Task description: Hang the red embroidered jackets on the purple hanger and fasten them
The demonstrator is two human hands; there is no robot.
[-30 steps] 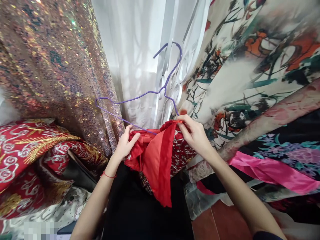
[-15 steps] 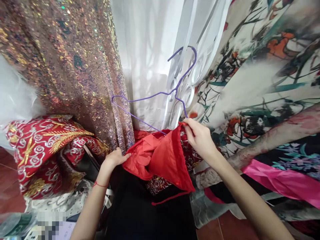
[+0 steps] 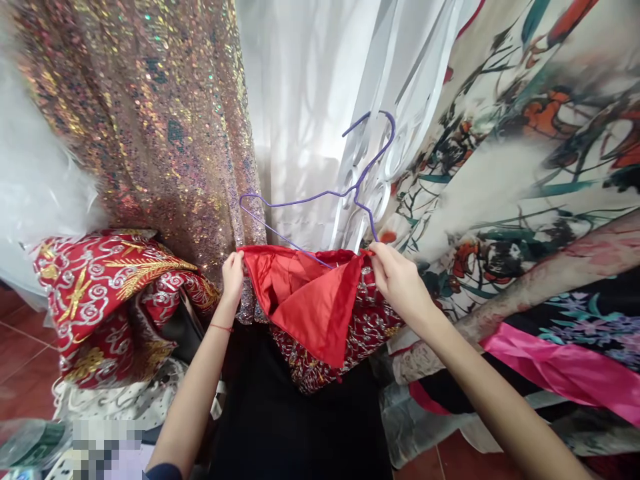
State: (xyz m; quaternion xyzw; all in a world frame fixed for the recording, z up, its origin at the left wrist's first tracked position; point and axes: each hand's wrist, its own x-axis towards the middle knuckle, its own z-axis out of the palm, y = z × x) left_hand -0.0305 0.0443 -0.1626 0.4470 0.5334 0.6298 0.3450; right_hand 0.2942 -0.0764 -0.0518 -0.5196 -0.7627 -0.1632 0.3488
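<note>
Between my hands hangs a red garment (image 3: pixel 310 300) with a smooth red lining and a dark red outside embroidered in silver and gold. My left hand (image 3: pixel 233 275) pinches its upper left corner. At the upper right edge my right hand (image 3: pixel 397 277) grips the cloth, where one end of a purple wire hanger (image 3: pixel 300 199) goes down. The hanger's hook points up and its left end sticks out above the cloth, uncovered. Part of its lower bar is hidden inside the garment.
Left lies a red cloth with gold and silver embroidery (image 3: pixel 120 280). Behind it hangs a sequined curtain (image 3: pixel 165 133), beside a white openwork panel (image 3: pixel 367 160). Floral fabric (image 3: pixel 480 193) and a bright pink strip (image 3: pixel 560 367) are at right. A plastic bottle (image 3: pixel 37 440) lies lower left.
My left hand has moved up, lifting the garment's left corner. The top edge now stretches nearly level between my hands, and the lower flap has dropped to show more embroidery.
</note>
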